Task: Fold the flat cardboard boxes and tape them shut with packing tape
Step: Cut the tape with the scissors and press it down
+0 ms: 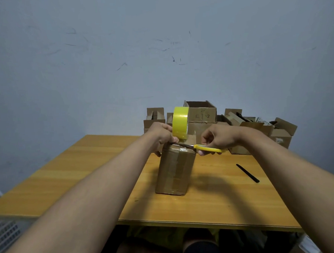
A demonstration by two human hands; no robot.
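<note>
A folded cardboard box lies on the wooden table, with clear tape running along its top and down its near face. My left hand holds a yellow tape roll upright over the box's far end. My right hand grips a yellow-handled cutter. The cutter's blade points left and meets the tape at the box's far top edge, just under the roll.
Several assembled and half-folded cardboard boxes are piled at the table's far edge against the grey wall. A black pen-like stick lies on the table to the right of the box. My knees show below the table's near edge.
</note>
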